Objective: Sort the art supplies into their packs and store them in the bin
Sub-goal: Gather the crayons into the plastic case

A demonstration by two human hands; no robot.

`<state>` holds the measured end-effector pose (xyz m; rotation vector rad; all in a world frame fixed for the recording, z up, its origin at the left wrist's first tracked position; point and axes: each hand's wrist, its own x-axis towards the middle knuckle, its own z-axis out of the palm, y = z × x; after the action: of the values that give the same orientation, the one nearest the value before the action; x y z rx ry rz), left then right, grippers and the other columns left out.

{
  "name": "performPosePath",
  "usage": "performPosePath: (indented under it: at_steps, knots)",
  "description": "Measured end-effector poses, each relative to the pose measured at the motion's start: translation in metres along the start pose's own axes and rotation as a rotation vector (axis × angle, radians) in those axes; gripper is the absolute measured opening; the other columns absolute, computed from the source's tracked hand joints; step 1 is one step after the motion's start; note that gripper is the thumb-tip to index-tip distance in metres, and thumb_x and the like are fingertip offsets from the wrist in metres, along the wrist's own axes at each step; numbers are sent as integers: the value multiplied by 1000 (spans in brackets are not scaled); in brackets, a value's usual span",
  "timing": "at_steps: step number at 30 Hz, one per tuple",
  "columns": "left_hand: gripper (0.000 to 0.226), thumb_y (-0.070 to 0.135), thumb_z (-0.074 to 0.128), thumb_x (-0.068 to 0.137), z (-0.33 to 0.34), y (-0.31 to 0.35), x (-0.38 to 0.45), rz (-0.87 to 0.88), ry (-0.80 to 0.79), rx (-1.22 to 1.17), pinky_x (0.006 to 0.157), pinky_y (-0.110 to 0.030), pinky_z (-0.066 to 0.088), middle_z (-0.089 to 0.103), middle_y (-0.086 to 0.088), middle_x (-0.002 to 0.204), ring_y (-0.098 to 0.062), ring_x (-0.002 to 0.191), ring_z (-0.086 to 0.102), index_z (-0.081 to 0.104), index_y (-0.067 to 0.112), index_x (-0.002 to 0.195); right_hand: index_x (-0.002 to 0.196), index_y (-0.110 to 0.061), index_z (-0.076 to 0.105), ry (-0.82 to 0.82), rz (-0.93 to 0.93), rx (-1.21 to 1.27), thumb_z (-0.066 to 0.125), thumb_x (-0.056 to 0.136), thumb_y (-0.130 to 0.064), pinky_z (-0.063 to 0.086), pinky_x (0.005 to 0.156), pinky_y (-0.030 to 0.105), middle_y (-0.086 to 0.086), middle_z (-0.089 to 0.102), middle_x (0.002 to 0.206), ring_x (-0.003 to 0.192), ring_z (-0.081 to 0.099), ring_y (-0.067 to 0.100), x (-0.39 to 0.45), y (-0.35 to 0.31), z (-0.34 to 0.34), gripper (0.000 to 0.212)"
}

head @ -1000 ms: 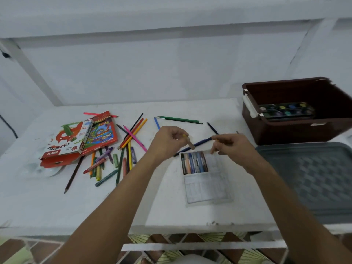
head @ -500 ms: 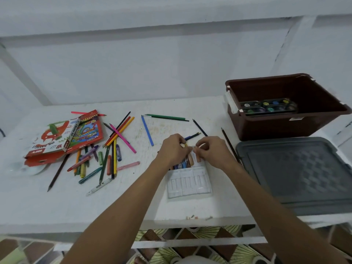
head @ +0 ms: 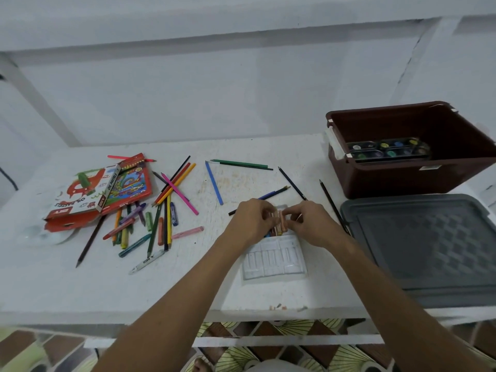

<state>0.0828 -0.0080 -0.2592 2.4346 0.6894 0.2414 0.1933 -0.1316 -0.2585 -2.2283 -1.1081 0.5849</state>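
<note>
- Presently an orange pastel (head: pixel 280 222) is being pinched by the left hand (head: pixel 251 220) and right hand (head: pixel 308 224) over the clear tray (head: pixel 273 260).
- It is being judged light, waxy and brittle (best gripped mid-shaft, gently).
- Open table (head: pixel 188 285) is being left around the tray, the bin (head: pixel 402 181) standing to the right.

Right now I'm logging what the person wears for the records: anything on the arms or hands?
Nothing that shows. Both forearms are bare up to the bottom edge of the picture, no sleeves. The left hand and right hand have no gloves, and no watch or bracelet shows.
</note>
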Motion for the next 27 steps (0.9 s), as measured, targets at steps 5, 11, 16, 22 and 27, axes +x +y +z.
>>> performPosePath:
  at_steps: [5,11,16,22,27]
  knots:
    - [14,22,62,89,3,0,1,31,-64,29,54,-22,41,62,5,65,-4,54,52,75,17,88,96,-17,75,-36,-20,-60,61,89,-15,39,52,10,12,64,83,72,59,23,0,-3,1,15]
    - [14,22,63,87,3,0,4,-31,-96,31,52,-18,47,66,5,65,-4,52,55,77,19,90,98,-17,74,-43,-28,-134,60,89,-13,38,52,6,-6,53,70,65,56,11,4,-4,1,17]
    - [19,21,64,84,3,3,0,-7,-56,-1,69,-30,54,70,1,80,-13,69,60,75,19,99,99,-9,72,-12,-55,-178,58,91,-14,34,54,10,-2,47,80,64,45,5,4,-3,3,17]
    - [24,21,61,89,-6,-3,-6,-28,-28,-53,57,-12,42,61,7,69,-2,58,52,71,22,110,106,-18,71,29,-110,-69,66,86,-19,36,56,8,5,57,80,66,46,6,0,-16,4,20]
    - [24,22,61,89,-38,-34,-22,-155,131,-26,74,-18,40,70,-2,96,-9,79,56,70,16,110,108,-12,69,-2,-146,-35,65,86,-15,41,68,14,-2,60,88,72,51,5,10,-42,20,23]
